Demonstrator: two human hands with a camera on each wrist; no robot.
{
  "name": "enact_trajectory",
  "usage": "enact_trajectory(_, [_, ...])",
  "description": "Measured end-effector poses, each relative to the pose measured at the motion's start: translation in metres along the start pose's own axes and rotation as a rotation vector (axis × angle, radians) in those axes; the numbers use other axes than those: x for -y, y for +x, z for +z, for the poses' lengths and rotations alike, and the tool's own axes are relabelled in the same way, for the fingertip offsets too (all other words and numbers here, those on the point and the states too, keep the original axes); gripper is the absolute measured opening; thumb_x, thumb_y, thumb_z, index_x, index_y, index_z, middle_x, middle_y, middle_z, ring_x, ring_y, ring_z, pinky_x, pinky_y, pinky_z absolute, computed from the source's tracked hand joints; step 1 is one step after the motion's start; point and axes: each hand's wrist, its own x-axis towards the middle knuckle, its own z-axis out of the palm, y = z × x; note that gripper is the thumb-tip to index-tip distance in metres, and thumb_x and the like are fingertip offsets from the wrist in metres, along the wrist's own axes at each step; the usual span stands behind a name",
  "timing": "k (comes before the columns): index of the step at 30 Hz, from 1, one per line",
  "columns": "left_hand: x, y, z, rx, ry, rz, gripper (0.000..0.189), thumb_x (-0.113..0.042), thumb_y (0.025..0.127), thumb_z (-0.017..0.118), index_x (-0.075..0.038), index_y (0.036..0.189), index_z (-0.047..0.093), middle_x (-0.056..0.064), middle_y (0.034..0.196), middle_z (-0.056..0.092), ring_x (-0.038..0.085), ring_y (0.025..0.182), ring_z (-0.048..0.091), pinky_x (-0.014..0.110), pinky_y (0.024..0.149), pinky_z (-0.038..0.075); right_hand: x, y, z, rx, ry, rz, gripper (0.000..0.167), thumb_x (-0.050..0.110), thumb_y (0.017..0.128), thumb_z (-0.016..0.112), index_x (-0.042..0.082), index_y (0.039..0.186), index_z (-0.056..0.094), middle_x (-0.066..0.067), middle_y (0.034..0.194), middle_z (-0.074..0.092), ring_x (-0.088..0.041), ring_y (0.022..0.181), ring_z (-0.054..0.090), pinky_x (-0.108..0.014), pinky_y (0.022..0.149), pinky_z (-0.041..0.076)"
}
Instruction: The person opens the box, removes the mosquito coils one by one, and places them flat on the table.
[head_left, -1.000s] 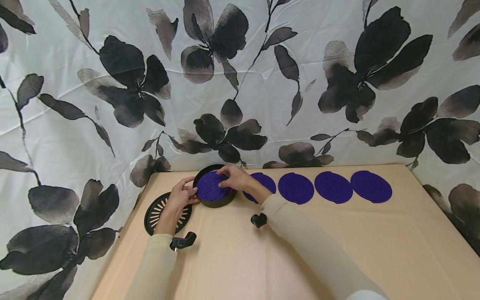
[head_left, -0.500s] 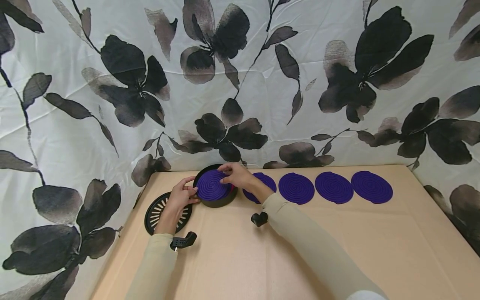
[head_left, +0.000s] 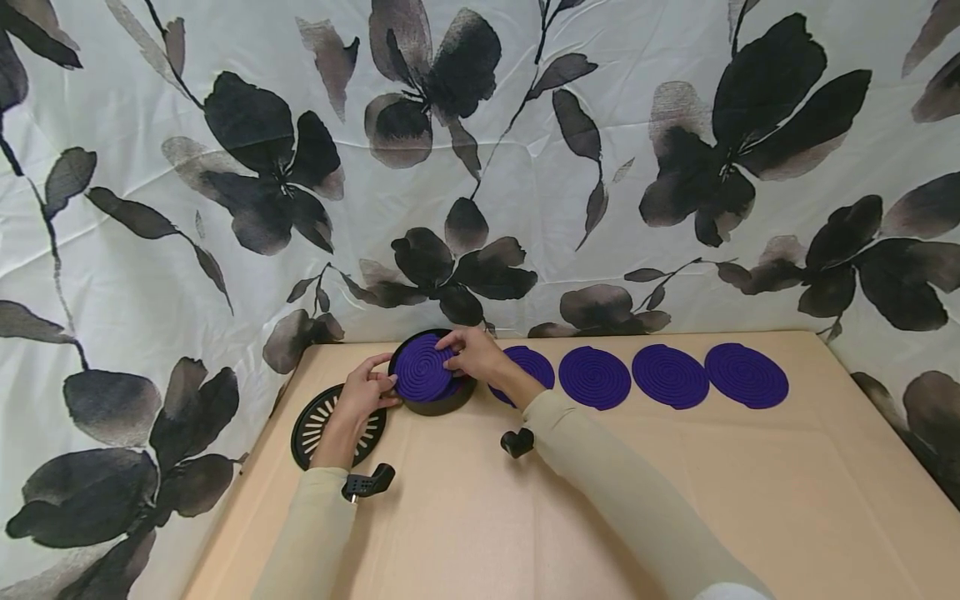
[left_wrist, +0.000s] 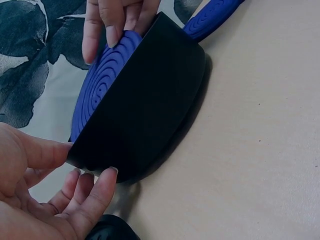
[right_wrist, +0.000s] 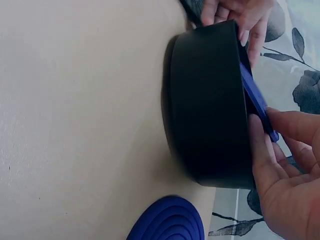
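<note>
A purple round coaster with spiral grooves (head_left: 422,371) sits tilted in the mouth of a round black holder (head_left: 438,407) at the back left of the table. My right hand (head_left: 474,354) pinches the coaster's right edge; in the right wrist view that raised edge lies between thumb and fingers of the hand (right_wrist: 292,170). With my left hand (head_left: 362,398) I grip the holder's left side. The left wrist view shows this hand (left_wrist: 55,195) with its thumb at the rim and fingertips against the outer wall. The inside of the holder is mostly hidden by the coaster.
To the right, more purple coasters (head_left: 593,377) lie in a row along the table's back edge, the nearest partly behind my right wrist. A black slotted disc (head_left: 306,429) lies under my left forearm. Floral cloth (head_left: 570,183) hangs behind the wooden table (head_left: 637,475).
The coaster has shifted slightly left and its tilt has changed a little in my right hand. A red sliver seen earlier inside the holder is now covered by purple. My left hand stays put.
</note>
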Motion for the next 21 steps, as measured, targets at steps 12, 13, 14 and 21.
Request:
enact_trajectory(12, [-0.002,0.0,-0.001,0.024,-0.001,-0.005,0.056,-0.001,0.101,0.057,-0.012,0.154,0.042,0.007,0.102,0.05,0.021,0.091,0.058,0.042,0.089,0.061,-0.013,0.0,-0.01,0.005,0.127,0.018,0.029,-0.007,0.091,0.069,0.005,0.117,0.074,-0.007,0.097,0.06,-0.017,0.088,0.069,-0.032,0.077,0.063])
enact_trajectory(13, [-0.002,-0.001,-0.001,0.025,-0.002,-0.005,0.056,-0.001,0.101,0.057,-0.012,0.154,0.042,0.007,0.102,0.05,0.022,0.091,0.058,0.042,0.089,0.061,-0.014,-0.001,-0.011,0.002,0.128,0.02,0.029,-0.006,0.091,0.069,0.006,0.117,0.074,-0.007,0.098,0.061,-0.017,0.088,0.069,-0.032,0.077,0.063])
enact_trajectory(14, [-0.002,0.0,-0.001,0.025,-0.001,-0.004,0.056,-0.001,0.101,0.057,-0.012,0.154,0.042,0.007,0.102,0.05,0.022,0.092,0.058,0.042,0.089,0.061,-0.015,-0.002,-0.013,0.0,0.135,0.022,0.029,-0.006,0.091,0.069,0.006,0.117,0.074,-0.008,0.1,0.061,-0.017,0.089,0.069,-0.032,0.077,0.063])
enact_trajectory(21, [-0.002,0.0,-0.001,0.019,0.003,-0.004,0.056,-0.001,0.101,0.057,-0.013,0.154,0.043,0.007,0.102,0.048,0.022,0.091,0.058,0.042,0.089,0.061,-0.014,-0.008,-0.025,-0.004,0.208,0.028,0.032,-0.006,0.09,0.07,0.005,0.121,0.073,-0.012,0.106,0.064,-0.016,0.088,0.068,-0.044,0.088,0.061])
